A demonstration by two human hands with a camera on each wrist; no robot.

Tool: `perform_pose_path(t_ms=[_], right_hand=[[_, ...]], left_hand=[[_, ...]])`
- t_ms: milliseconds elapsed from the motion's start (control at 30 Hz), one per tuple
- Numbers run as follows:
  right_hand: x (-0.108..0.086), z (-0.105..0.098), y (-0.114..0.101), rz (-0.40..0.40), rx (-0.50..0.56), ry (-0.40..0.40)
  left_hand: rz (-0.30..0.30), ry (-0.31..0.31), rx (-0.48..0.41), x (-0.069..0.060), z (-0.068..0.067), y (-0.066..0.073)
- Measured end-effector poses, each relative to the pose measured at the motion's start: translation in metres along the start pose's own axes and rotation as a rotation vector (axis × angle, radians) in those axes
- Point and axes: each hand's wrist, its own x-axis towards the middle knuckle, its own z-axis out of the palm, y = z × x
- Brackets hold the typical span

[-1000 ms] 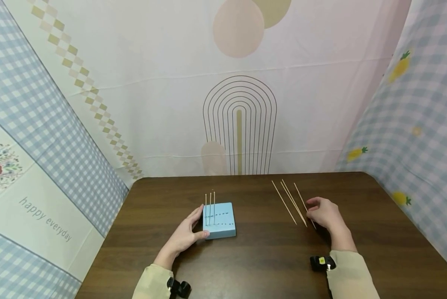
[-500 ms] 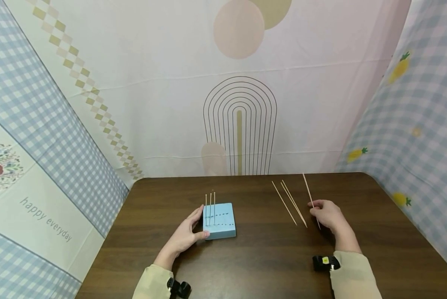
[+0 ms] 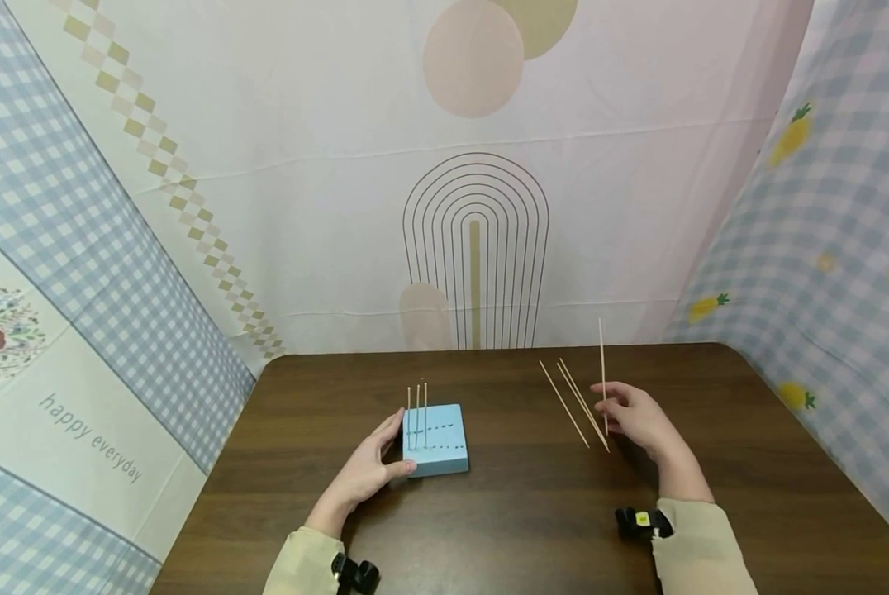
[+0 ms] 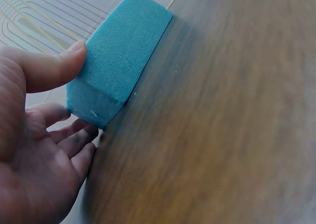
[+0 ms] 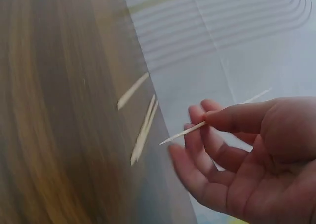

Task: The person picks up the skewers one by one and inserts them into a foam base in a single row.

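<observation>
on the surface (image 3: 526, 521), the left grip (image 3: 364, 469) spreads moderately wide, holding the left edge of the blue block (image 3: 440, 464), thumb at its near corner. three thin sticks (image 3: 425, 413) stand upright in the block's left part. well apart to the right, the right grip (image 3: 639, 419) is nearly closed, pinching one slender stick (image 3: 602, 355), long axis almost upright; the block lies leftward from it. loose sticks (image 3: 564, 403) lie between, slanting far-left to near-right.
</observation>
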Motion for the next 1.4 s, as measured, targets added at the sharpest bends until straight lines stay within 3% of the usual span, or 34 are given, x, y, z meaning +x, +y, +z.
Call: perform_pose_path(t_ms=[167,333,567,767,1067,1400], right_hand=[[0.003,0.02,-0.017,-0.06,0.123,-0.008],[0.004,0.05,-0.035,-0.117,0.271,-0.016],[0.0,0.109,-0.062,-0.15,0.507,0.009],[-0.005,0.158,-0.084,-0.168,0.671,-0.039],[-0.007,0.205,-0.093,-0.177,0.576,-0.084],[-0.008,0.212,-0.094,-0.247,0.478,-0.091]], left_hand=[[0.021,0.014,-0.002,0.001,0.0,0.0],[-0.001,0.005,-0.001,0.001,0.001,-0.001],[-0.007,-0.004,-0.014,0.001,0.003,0.0],[-0.003,0.008,-0.002,0.002,0.004,0.001],[-0.005,0.029,-0.037,0.003,0.004,0.001],[-0.01,0.026,-0.006,0.002,0.001,-0.001]])
